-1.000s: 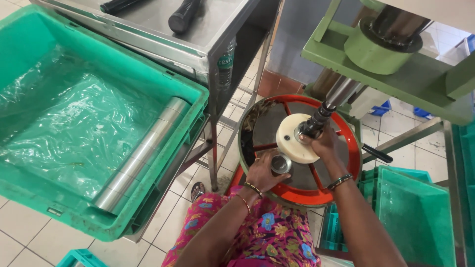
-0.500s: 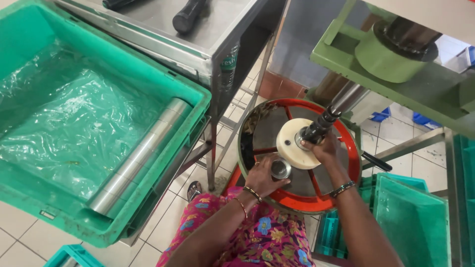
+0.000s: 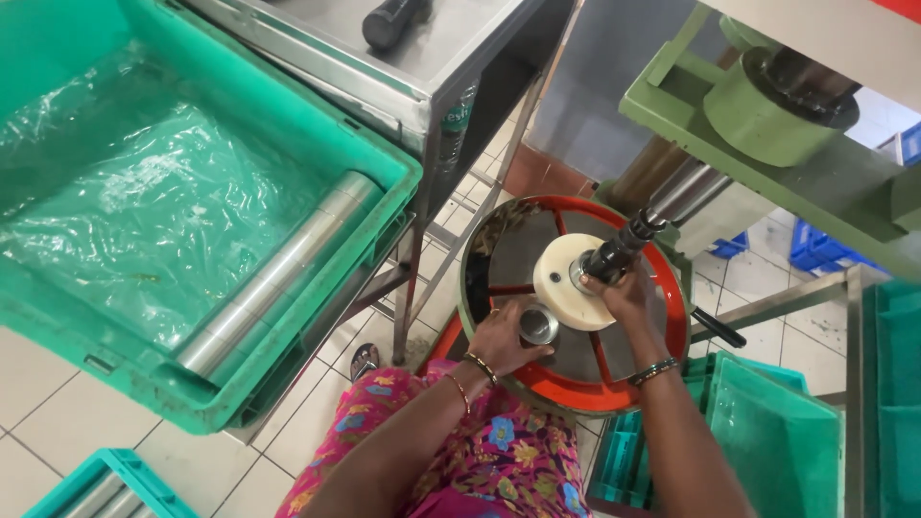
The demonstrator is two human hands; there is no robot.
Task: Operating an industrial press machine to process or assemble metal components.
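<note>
Both hands are being kept at a red wheel (image 3: 576,393).

A small metal cup (image 3: 538,324) is being clasped in the left hand (image 3: 504,341); the right hand (image 3: 628,297) is seemingly being clamped around a dark shaft (image 3: 614,254).

You've only got the one head cam here, looking steeply down and pretty close on the red wheel (image 3: 576,307). The green crate (image 3: 192,240) sits left of it, the green machine frame (image 3: 825,182) above-right.

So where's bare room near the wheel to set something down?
The steel tabletop is bare beside the black cylinder. The big green crate has open plastic lining left of the steel roller. The red-rimmed wheel is crowded: the left hand holds a small metal cup, and the right hand is at the white hub.
</note>
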